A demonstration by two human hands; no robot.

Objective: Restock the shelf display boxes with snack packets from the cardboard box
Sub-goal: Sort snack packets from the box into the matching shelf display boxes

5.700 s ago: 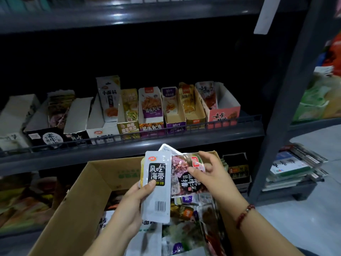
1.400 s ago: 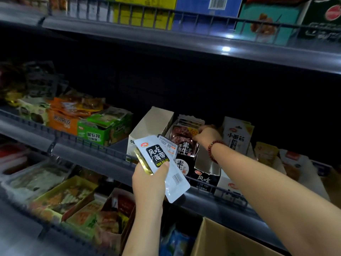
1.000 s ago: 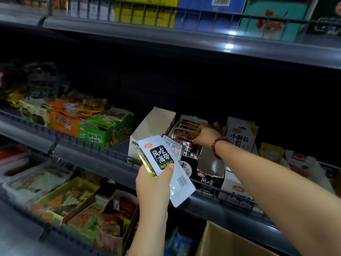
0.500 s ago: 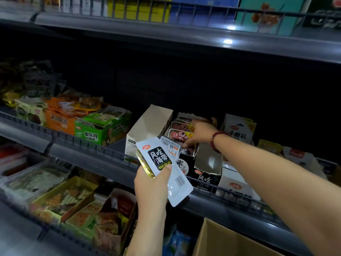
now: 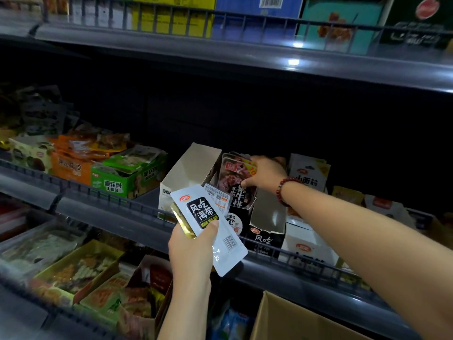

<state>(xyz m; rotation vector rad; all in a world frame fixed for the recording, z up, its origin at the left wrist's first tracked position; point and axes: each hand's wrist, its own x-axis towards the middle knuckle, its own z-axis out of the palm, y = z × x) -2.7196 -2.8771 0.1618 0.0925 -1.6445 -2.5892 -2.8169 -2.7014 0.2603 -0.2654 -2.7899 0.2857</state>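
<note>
My left hand [image 5: 193,246] grips a small stack of snack packets; the top one is white with a black label [image 5: 208,217], held in front of the shelf rail. My right hand [image 5: 266,173], with a red bead bracelet, reaches into the black display box [image 5: 235,224] and pinches the dark meat-print packets [image 5: 231,177] standing in it, thumb in front and fingers over their top edge. An empty-looking white display box [image 5: 190,173] stands left of it. The cardboard box [image 5: 294,320] shows its flap at the bottom right.
A second black box [image 5: 263,239] with a torn flap and white boxes [image 5: 307,251] stand to the right. Green [image 5: 122,182] and orange [image 5: 71,168] boxes fill the left. A wire rail [image 5: 110,195] edges the shelf. The upper shelf [image 5: 245,50] overhangs; trays [image 5: 81,268] lie below.
My right hand carried the dark packets from the carton to the black display box and has been settling them there. The left hand keeps holding the white packets, almost still.
</note>
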